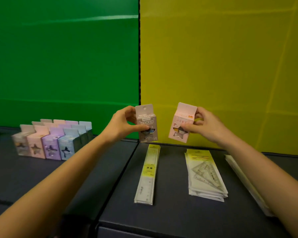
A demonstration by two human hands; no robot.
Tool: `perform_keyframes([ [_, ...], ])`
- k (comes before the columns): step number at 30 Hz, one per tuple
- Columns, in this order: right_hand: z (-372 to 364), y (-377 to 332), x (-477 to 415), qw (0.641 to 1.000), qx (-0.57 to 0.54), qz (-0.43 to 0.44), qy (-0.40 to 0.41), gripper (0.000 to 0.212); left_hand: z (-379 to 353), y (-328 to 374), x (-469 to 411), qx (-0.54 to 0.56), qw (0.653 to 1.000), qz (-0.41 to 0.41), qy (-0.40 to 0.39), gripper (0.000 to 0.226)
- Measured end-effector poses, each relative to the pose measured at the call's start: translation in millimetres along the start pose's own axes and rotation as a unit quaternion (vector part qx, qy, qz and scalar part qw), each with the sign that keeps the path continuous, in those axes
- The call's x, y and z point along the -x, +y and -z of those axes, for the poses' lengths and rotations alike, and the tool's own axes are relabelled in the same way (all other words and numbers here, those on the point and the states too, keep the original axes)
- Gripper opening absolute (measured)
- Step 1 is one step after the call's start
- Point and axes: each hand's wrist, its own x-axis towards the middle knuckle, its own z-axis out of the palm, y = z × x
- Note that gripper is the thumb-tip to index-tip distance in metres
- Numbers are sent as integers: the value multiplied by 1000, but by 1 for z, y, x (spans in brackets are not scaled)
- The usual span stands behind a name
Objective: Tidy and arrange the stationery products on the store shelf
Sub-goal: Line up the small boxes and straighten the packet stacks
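Note:
My left hand (123, 125) holds a grey box (146, 123) with a star-shaped window, upright above the shelf's back edge. My right hand (207, 125) holds a matching pink box (181, 125), tilted slightly left, a short gap from the grey one. Both boxes are in the air in front of the seam between the green and yellow back panels. At the left of the dark shelf stand rows of the same boxes (46, 145) in grey, pink, purple and blue.
On the right shelf section (170, 212) lie a packaged straight ruler (147, 174), a stack of triangle-ruler packs (205, 174) and further white packs (244, 179) partly under my right forearm. A dark seam (122, 170) splits the two shelf sections.

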Motion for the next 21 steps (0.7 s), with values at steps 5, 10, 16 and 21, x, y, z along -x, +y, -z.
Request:
perform_keyframes([
  [5,-50,-41,38,998,-19,5,-55,52,63,-6,62,-4,1000,22,1,40],
  [10,-113,-85,69,995,-8,4,-98,54,136,-26,119,-36,997,67,-8,40],
  [16,-197,-119,90,993,-16,-4,-118,50,209,-63,182,-22,995,97,14,31],
  [21,-251,-142,88,991,8,-1,-136,51,259,-90,203,-37,992,113,36,30],
])
